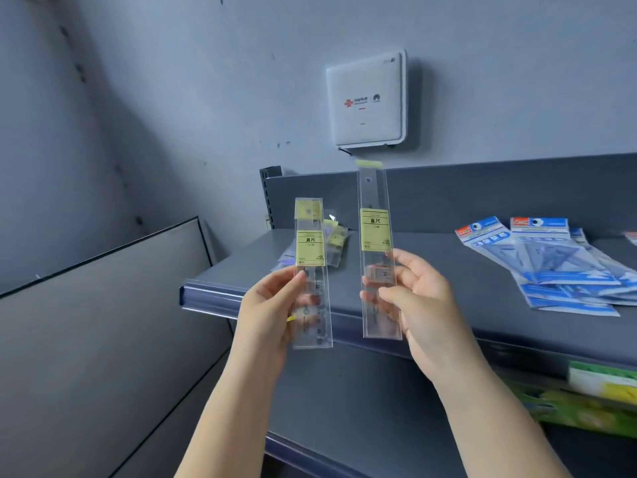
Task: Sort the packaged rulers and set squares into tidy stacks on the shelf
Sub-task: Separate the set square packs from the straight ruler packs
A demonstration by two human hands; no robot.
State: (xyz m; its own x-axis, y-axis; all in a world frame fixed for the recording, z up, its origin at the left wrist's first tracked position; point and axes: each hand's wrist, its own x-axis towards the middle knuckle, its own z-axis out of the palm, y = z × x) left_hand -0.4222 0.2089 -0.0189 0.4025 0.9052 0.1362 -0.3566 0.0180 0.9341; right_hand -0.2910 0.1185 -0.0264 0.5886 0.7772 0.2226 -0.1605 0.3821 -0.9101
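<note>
two packaged rulers are held upright above the shelf [448, 257] edge: the left hand [267, 305] pinches the shorter ruler [310, 257] near its lower half, the right hand [413, 298] pinches the longer ruler [375, 236]. beyond the left hand lies a small heap of ruler packs [336, 239], count unclear; right of the right hand lies a fan of blue set square packs [551, 260], several, overlapping.

We are in a small stationery shop: a grey metal display shelf [431, 257] with a price-label rail, retail-packed set squares [551, 260] and rulers [336, 241] on it, a wall-mounted router [367, 101] above.
</note>
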